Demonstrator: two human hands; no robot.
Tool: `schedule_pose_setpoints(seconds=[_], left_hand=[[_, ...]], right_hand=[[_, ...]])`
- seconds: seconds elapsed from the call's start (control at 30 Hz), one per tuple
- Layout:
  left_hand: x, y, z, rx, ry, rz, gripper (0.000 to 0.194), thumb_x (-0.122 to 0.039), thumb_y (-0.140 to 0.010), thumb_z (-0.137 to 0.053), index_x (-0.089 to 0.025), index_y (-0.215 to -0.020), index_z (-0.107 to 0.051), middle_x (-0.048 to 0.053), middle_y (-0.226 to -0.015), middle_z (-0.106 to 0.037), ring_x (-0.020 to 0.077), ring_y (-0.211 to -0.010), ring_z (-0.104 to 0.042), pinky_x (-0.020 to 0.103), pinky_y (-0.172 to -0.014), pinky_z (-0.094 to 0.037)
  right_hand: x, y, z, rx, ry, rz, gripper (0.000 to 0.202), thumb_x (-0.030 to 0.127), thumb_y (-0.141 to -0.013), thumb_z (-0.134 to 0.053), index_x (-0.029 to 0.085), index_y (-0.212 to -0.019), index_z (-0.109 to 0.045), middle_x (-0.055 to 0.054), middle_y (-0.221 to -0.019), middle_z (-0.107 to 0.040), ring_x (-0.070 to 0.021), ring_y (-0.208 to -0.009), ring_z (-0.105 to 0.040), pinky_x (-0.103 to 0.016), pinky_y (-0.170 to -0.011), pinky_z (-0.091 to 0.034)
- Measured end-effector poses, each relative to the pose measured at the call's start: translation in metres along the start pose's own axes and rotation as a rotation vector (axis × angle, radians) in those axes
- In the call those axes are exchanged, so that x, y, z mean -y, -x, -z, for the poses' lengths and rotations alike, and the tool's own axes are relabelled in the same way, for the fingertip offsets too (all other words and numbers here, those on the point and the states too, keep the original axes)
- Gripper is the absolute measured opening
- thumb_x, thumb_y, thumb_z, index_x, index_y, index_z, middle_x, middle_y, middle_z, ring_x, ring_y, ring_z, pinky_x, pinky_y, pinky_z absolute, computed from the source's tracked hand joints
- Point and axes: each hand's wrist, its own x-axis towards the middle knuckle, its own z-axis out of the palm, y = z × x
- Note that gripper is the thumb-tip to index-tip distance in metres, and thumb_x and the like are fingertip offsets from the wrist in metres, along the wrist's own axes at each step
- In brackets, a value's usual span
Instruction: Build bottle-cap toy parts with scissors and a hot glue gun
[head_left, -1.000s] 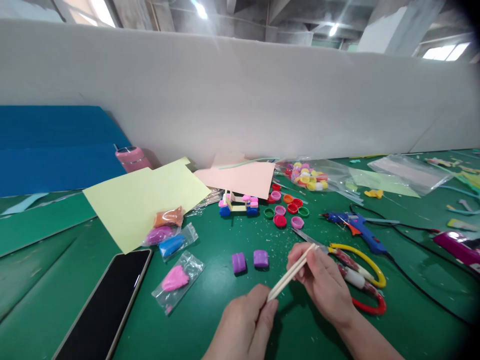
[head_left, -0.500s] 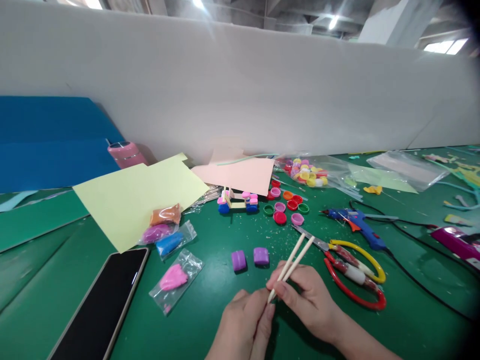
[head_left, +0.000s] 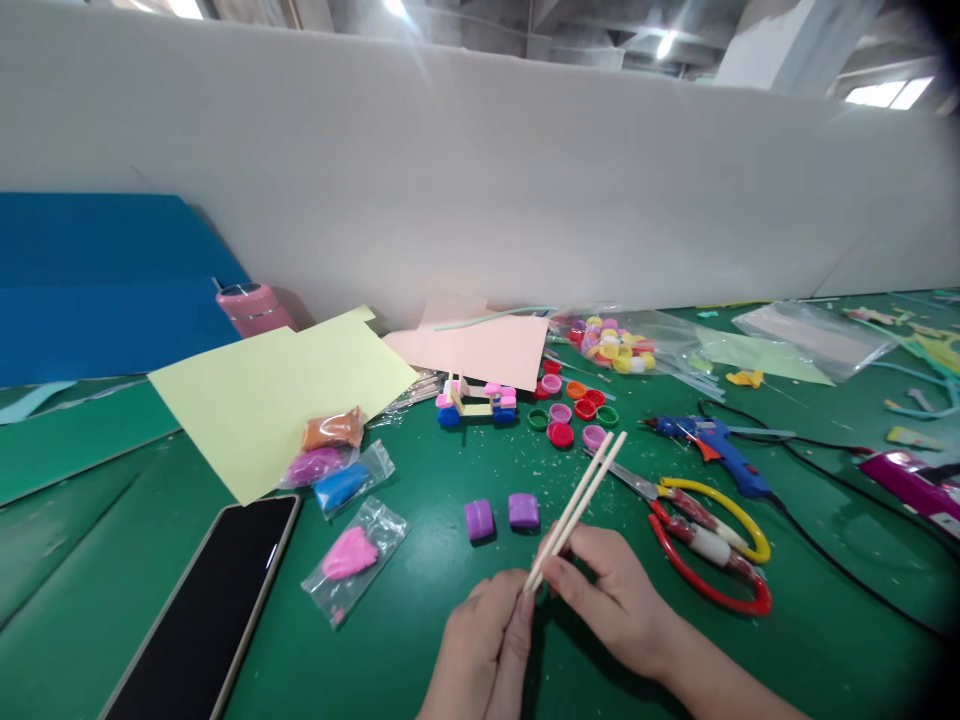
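Two thin pale wooden sticks (head_left: 579, 508) slant up and to the right, held between my hands. My left hand (head_left: 484, 635) pinches their lower ends between thumb and fingers. Higher up the sticks, my right hand (head_left: 611, 600) grips them with thumb and forefinger. Just beyond my hands, two purple clay-like pieces (head_left: 478, 520) lie on the green table (head_left: 420, 600). Farther back stands a small model car (head_left: 476, 402) with blue wheels and pink parts. Red, green, orange and pink bottle caps (head_left: 560, 433) are spread to its right.
Scissors (head_left: 712, 540) with red and yellow handles lie right of my hands, near a blue glue gun (head_left: 709, 445) and its cord. On the left are a phone (head_left: 210, 600), bagged clay (head_left: 351, 555) and yellow paper (head_left: 277, 390). A bag of caps (head_left: 611, 345) rests behind.
The sticks' tips have risen and come closer together. My left hand's grip has shifted slightly left on their lower ends, while my right hand has moved little.
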Motion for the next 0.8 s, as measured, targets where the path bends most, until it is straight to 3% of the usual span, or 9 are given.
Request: schedule_pose_setpoints(seconds=[0.17,0.27,0.33,0.5,0.8], left_hand=[[0.000,0.001,0.000,-0.116,0.037,0.101,0.020,-0.027,-0.086,-0.038,-0.021,-0.076,-0.055,-0.001,-0.060,-0.053,0.0127,-0.055,-0.049,0.021,-0.053,-0.039],[0.000,0.001,0.001,-0.172,0.040,0.124,0.017,-0.026,-0.085,-0.040,-0.022,-0.079,-0.056,-0.001,-0.062,-0.054,0.0128,-0.055,-0.049,0.022,-0.054,-0.039],[0.000,0.001,0.003,-0.182,0.026,0.125,0.017,-0.026,-0.085,-0.040,-0.022,-0.079,-0.056,-0.002,-0.061,-0.054,0.0128,-0.054,-0.049,0.022,-0.053,-0.040],[-0.002,-0.003,0.010,-0.166,-0.066,0.124,0.019,-0.026,-0.084,-0.040,-0.021,-0.079,-0.058,-0.002,-0.058,-0.054,0.0128,-0.051,-0.048,0.021,-0.049,-0.039],[0.002,-0.012,0.025,-0.294,-0.125,0.193,0.022,-0.030,-0.084,-0.040,-0.019,-0.087,-0.058,-0.005,-0.052,-0.042,0.0116,-0.045,-0.041,0.020,-0.041,-0.034]], right_hand=[[-0.010,-0.002,0.011,-0.336,-0.091,-0.036,0.026,0.029,-0.092,-0.029,0.021,-0.072,-0.044,0.001,-0.069,-0.048,-0.0122,-0.060,-0.044,-0.023,-0.054,-0.038],[-0.015,-0.005,0.022,-0.439,-0.056,-0.059,0.023,0.029,-0.092,-0.028,0.022,-0.079,-0.046,0.004,-0.060,-0.041,-0.0117,-0.053,-0.039,-0.021,-0.049,-0.035],[-0.017,-0.007,0.029,-0.417,0.077,-0.096,0.019,0.029,-0.091,-0.034,0.022,-0.091,-0.051,0.005,-0.058,-0.039,-0.0122,-0.053,-0.040,-0.022,-0.051,-0.036],[-0.022,-0.012,0.032,-0.216,0.628,-0.135,0.032,0.025,-0.091,-0.033,0.015,-0.115,-0.051,-0.005,-0.079,-0.052,-0.0181,-0.073,-0.053,-0.030,-0.068,-0.044],[-0.039,-0.017,0.022,-0.118,0.757,-0.114,0.034,0.010,-0.085,-0.038,0.013,-0.112,-0.057,-0.012,-0.093,-0.056,-0.0227,-0.084,-0.054,-0.035,-0.072,-0.047]])
